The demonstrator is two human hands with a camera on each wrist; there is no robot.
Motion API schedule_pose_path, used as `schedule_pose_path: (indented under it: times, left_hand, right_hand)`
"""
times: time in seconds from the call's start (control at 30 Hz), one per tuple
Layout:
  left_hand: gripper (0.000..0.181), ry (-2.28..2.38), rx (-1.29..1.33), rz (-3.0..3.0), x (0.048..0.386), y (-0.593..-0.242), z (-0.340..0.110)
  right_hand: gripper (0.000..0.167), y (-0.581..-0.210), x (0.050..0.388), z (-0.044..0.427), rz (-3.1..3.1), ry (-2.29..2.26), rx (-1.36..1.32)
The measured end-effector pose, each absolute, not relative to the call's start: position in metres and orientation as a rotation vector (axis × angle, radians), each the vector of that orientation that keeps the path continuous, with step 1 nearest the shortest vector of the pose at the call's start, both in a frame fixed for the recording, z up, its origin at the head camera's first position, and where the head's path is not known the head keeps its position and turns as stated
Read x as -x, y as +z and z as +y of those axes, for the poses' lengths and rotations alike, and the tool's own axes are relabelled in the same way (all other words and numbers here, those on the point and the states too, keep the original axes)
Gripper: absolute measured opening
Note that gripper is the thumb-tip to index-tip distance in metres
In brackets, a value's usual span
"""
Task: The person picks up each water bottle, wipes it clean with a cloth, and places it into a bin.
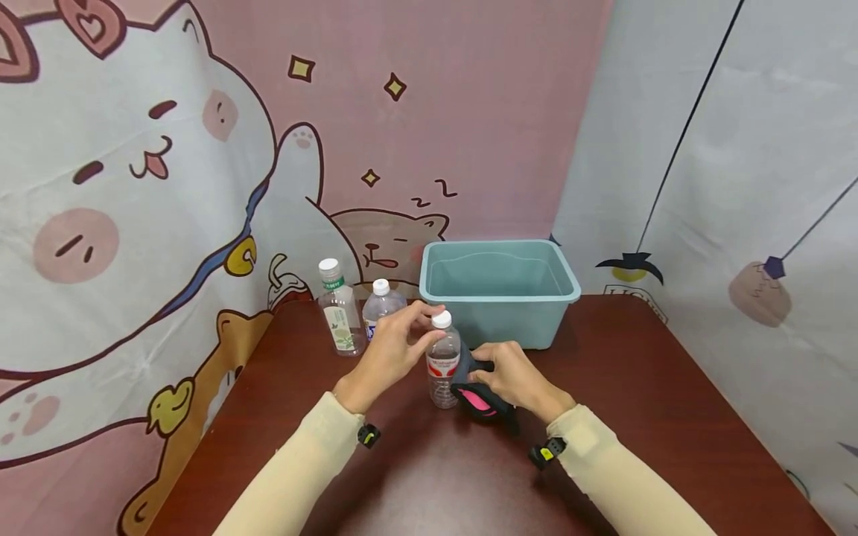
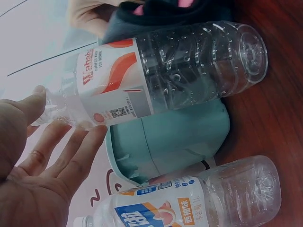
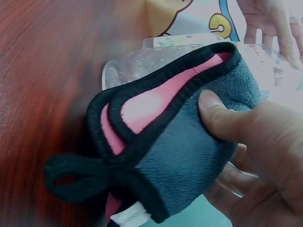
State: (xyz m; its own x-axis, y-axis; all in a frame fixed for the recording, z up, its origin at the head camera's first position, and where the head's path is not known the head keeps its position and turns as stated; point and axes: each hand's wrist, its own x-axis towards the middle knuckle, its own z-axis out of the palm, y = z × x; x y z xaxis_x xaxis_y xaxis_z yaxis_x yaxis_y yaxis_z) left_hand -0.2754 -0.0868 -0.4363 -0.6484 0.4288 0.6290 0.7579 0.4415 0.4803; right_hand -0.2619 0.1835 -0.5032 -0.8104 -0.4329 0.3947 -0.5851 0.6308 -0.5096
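Note:
A clear bottle with a white cap and a red and white label (image 1: 443, 366) (image 2: 113, 82) stands upright on the table. My left hand (image 1: 391, 348) (image 2: 47, 161) holds it near the cap, thumb on one side and fingers on the other. My right hand (image 1: 515, 376) (image 3: 265, 161) pinches a folded grey cloth (image 3: 189, 151) with black edging and a pink inside, which lies against the bottle's right side in the head view. The cloth's pink and black part (image 1: 479, 400) hangs below that hand.
Left of my left hand stand a tall clear bottle with a green and white label (image 1: 340, 327) and a bottle with a blue and orange label (image 2: 156, 208). A light teal bin (image 1: 509, 320) sits behind, on the dark red table (image 1: 657, 417).

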Motion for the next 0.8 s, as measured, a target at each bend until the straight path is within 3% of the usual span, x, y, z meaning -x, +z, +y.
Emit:
schedule_pose_path:
  times: [0.57,0.8]
  left_hand:
    - [0.038,-1.079,1.002,-2.308,0.2779,-0.4339,-0.0893]
    - [0.039,-1.063,0.995,-2.312,0.276,-0.4328,-0.0901]
  right_hand:
    - [0.016,-0.5149,0.2685,0.1798,-2.751,0.812,-0.884]
    - [0.022,-0.514,0.2684,0.1773,-2.831,0.827,-0.855]
